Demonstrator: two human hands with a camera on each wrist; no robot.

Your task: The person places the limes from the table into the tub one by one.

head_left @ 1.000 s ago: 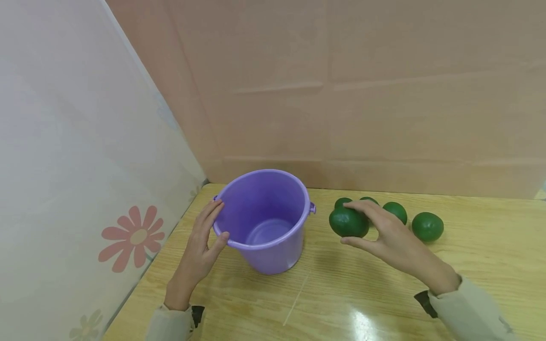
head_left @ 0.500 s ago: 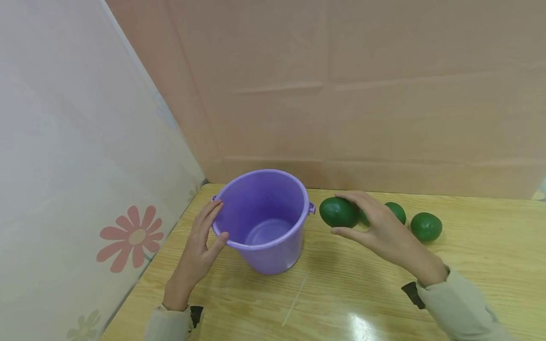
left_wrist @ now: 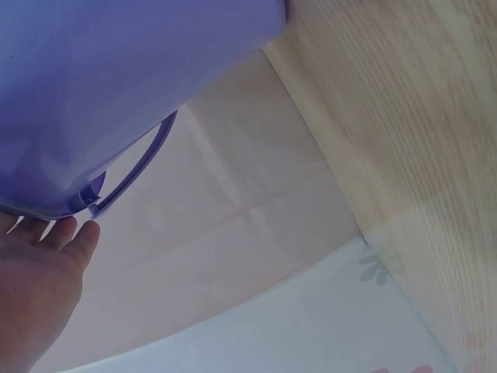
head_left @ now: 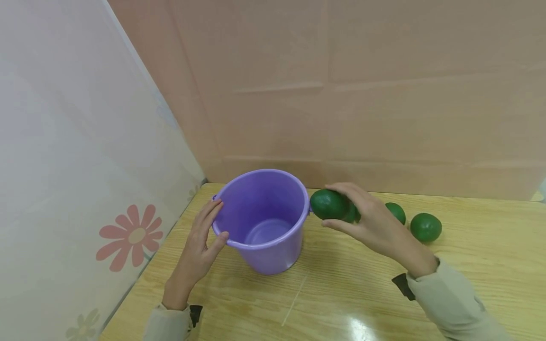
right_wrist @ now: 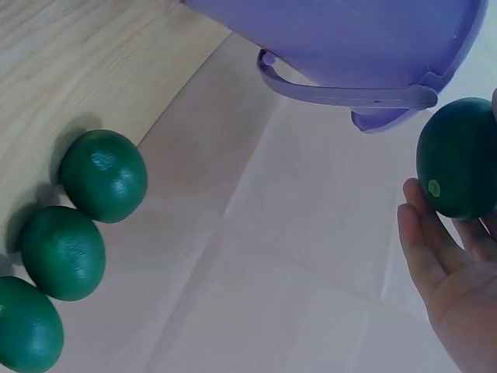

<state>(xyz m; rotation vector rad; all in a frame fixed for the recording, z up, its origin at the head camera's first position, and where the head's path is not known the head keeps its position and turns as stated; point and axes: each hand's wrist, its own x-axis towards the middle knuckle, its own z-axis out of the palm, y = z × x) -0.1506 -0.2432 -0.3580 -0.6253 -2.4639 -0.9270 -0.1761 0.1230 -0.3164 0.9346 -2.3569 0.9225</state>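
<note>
A purple plastic bucket [head_left: 273, 258] stands on the wooden table, its inside visible down to the bare bottom. My left hand [head_left: 198, 251] rests on the left side of its rim, fingers fairly straight and thumb spread apart from them. Between the thumb and fingers of my right hand [head_left: 375, 229] is a dark green avocado [head_left: 328, 203], held up just beside the bucket's right rim. The right wrist view shows a pale stem spot on this avocado [right_wrist: 462, 159]. Behind that hand, another avocado [head_left: 351, 214] is partly hidden.
More avocados lie on the table to the right, one partly behind my right hand [head_left: 395, 212] and one farther right [head_left: 425, 227]. The bucket's handle [left_wrist: 144, 167] hangs at its far side. A brownish sheet [head_left: 384, 94] covers the back, and a flowered wall [head_left: 85, 142] borders the left.
My right hand has carried the avocado leftward and slightly up, from above the other avocados to the bucket's rim. The left hand and bucket have stayed in place.
</note>
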